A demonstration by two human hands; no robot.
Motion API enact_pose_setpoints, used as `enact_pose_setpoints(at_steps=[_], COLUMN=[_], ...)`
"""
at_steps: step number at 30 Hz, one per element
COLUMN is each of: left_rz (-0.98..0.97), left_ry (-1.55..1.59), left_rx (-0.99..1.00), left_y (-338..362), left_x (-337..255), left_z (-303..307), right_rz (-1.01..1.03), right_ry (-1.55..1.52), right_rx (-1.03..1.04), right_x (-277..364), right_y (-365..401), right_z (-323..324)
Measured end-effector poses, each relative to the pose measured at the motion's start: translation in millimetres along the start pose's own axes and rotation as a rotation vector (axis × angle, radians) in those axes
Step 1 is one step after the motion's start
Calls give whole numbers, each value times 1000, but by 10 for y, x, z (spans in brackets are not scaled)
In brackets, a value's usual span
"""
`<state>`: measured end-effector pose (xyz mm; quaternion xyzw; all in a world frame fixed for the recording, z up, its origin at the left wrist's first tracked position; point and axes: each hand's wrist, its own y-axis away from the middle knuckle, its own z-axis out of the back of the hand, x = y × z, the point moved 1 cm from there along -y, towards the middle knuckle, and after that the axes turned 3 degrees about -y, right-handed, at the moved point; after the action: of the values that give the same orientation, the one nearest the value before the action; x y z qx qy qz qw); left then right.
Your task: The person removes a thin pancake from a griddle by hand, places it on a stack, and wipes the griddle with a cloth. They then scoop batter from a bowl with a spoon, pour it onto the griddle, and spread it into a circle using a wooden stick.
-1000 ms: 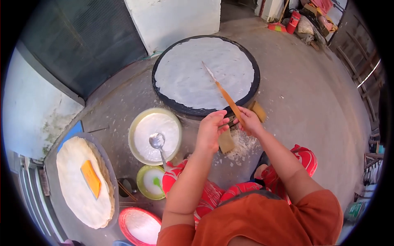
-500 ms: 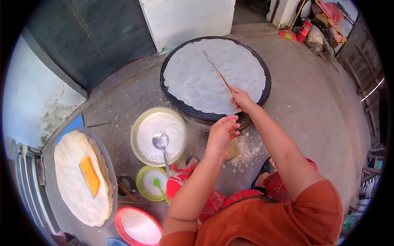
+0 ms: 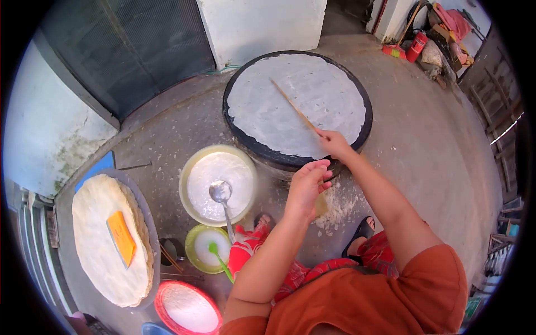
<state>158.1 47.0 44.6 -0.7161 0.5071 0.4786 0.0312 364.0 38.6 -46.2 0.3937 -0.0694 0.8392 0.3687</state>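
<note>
A thin grey-white sheet of batter (image 3: 296, 106) covers most of a large round black griddle (image 3: 237, 129). My right hand (image 3: 335, 145) is closed round the end of a long thin wooden stick (image 3: 291, 104), which lies over the sheet and points to the upper left. Near the griddle's front edge is my left hand (image 3: 310, 184), its fingers loosely curled and apart, with nothing in it. Left of it stands a bowl of white batter (image 3: 192, 205) with a metal ladle (image 3: 221, 191) in it.
A stack of flat round sheets (image 3: 106, 240) carries an orange scraper (image 3: 121, 239) at the left. A green bowl (image 3: 191, 251) and a red basin (image 3: 162, 315) stand lower down. Pale crumbs (image 3: 338, 206) lie on the floor before the griddle.
The stick's far tip has swung slightly left over the sheet, and my right hand has turned with it. My left hand remains by the griddle's front edge.
</note>
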Motion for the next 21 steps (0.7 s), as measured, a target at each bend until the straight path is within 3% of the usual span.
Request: enact_pose_setpoints(at_steps=[1, 2, 4, 7, 9, 10, 15, 21], left_rz=[-5, -9, -3, -2, -2, -7, -10, -29], left_ry=[-5, -9, 5, 21, 33, 33, 59, 71], left_rx=[8, 15, 18, 32, 25, 31, -13, -4], left_y=[0, 1, 17, 5, -10, -24, -18, -83], left_x=[2, 6, 22, 29, 44, 56, 67, 62], left_z=[0, 4, 5, 10, 15, 13, -3, 56], right_rz=[-228, -227, 290, 69, 156, -177, -12, -81], right_ry=[-307, -305, -148, -323, -623, -929, -515, -579], right_rx=[73, 75, -248, 268, 556, 597, 560, 770], right_x=[34, -76, -251, -220, -1, 187, 53, 68], right_y=[98, 89, 115, 363, 692, 867, 895, 897], right_z=[59, 36, 21, -136, -290, -407, -1495, -2027])
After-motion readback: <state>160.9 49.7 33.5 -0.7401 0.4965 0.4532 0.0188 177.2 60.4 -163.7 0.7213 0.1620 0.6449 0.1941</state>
